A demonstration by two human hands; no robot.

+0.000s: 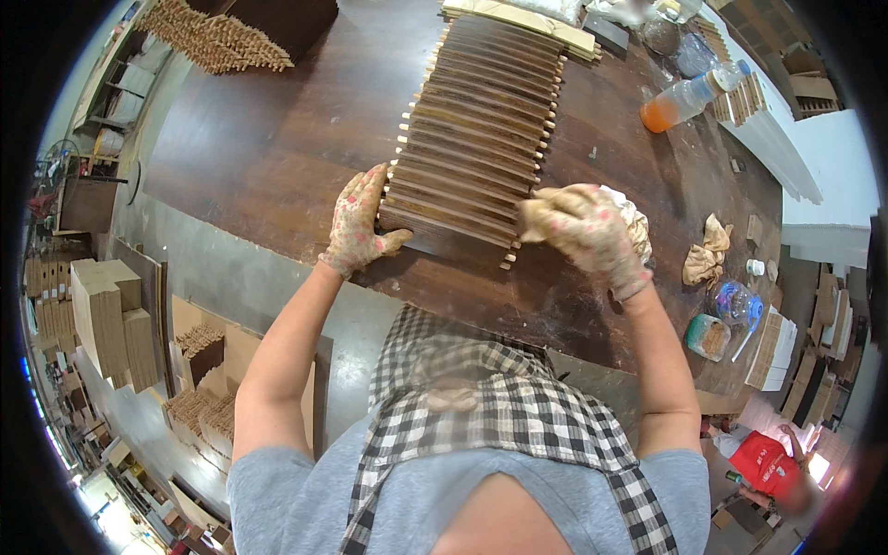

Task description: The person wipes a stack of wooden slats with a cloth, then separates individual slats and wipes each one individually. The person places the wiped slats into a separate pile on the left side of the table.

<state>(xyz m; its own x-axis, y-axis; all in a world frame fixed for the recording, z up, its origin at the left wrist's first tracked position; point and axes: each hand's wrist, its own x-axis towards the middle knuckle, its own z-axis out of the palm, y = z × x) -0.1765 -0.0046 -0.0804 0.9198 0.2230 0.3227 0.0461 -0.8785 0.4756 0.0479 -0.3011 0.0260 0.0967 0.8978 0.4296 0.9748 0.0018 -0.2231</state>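
A row of dark brown wooden slats [476, 120] lies side by side on the brown table, with pale dowel pegs sticking out at both ends. My left hand [359, 222], in a flower-patterned glove, rests at the left end of the nearest slats. Its fingers stretch along the peg ends and its thumb lies apart by the front slat. Over the right end of those slats is my right hand [583, 231], gloved likewise, its fingers closed together. The fingertips are blurred, and what they pinch, if anything, cannot be made out. A whitish crumpled cloth [633, 222] lies just behind this hand.
On the right of the table [277, 176] are a bottle of orange liquid [680, 100], a tan rag [708, 252], a clear plastic bottle [733, 302] and a small tub [708, 337]. Stacked pegged slats [217, 42] stand far left. A person in red [763, 462] is at lower right.
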